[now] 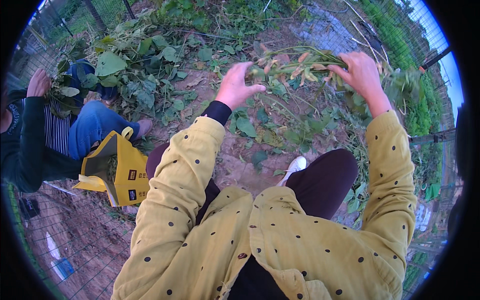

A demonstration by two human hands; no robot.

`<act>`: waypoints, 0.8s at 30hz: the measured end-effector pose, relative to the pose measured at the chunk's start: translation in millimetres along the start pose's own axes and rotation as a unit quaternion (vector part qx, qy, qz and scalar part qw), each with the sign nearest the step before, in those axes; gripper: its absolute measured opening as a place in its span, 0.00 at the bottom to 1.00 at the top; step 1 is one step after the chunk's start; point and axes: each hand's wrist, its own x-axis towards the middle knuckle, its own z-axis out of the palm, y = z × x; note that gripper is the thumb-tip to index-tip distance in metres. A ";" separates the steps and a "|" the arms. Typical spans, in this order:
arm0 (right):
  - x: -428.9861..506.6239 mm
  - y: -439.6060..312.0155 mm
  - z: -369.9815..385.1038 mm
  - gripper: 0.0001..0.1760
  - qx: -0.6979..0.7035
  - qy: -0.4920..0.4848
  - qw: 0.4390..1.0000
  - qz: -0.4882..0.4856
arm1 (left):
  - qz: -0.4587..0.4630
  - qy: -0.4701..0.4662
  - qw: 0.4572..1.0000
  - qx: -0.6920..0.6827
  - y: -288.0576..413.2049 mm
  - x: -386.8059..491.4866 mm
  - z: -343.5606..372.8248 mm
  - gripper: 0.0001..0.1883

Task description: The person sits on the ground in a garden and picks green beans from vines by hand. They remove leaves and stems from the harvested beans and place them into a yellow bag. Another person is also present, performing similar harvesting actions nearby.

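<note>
My right hand [358, 73] grips a bundle of bean plant stems [290, 68] and holds it sideways above the ground. Tan and green pods [309, 73] hang from the stems between my hands. Beyond my right wrist trail blurred green leaves [403, 84], seemingly of the same plants. At the bundle's left end is my left hand [238, 87], thumb and fingers apart, with nothing visible between them. Whether its fingertips touch the stems is hard to tell, as that end is blurred.
To the left a person [41, 123] sits with leafy stems in hand. A yellow bag [129, 168] stands open between us, some plant matter inside. Pulled leafy plants [138, 71] are heaped ahead of that person. Wire fencing [86, 240] runs along the left; more fencing [431, 45] is at right.
</note>
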 end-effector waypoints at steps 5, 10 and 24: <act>53.8 -12.4 -32.8 0.13 -0.031 0.034 0.989 -0.144 | -0.094 -0.066 0.981 -0.157 0.4 2.0 17.0 0.27; 113.1 -38.4 -84.8 0.13 -0.074 0.113 0.975 -0.178 | -0.150 0.038 0.913 -0.376 21.3 29.3 -6.7 0.03; 133.4 -152.4 11.4 0.17 0.422 0.078 0.892 0.140 | -0.085 0.198 0.787 -0.578 49.9 51.6 4.2 0.04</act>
